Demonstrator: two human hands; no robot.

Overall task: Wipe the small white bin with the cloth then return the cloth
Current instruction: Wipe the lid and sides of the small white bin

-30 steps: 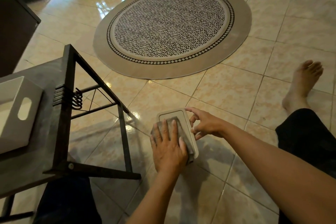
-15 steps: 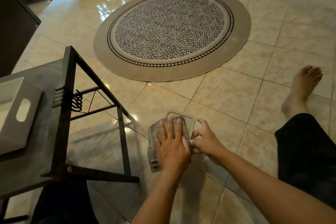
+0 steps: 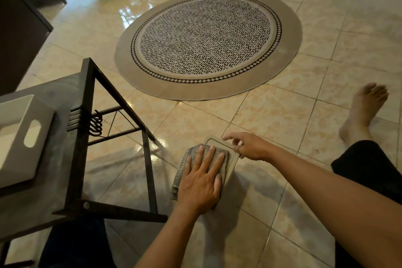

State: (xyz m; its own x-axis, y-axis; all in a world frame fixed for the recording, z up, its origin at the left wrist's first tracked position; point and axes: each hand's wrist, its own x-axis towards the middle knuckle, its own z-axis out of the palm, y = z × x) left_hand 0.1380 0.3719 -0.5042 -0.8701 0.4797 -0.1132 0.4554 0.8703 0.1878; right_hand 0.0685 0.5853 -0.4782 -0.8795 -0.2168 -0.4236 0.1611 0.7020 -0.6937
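Now wiping | left hand [image 3: 201, 183] flat, pressing soft cloth [image 3: 181, 172] on small white bin [image 3: 231, 160] | right hand [image 3: 250, 147] pinches rim | light, slippery plastic on floor [image 3: 282, 119]: brace far edge.

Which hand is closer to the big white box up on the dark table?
Left. The left hand lies flat on the cloth, nearer the white box on the dark table. The right hand holds the small bin, farther right.
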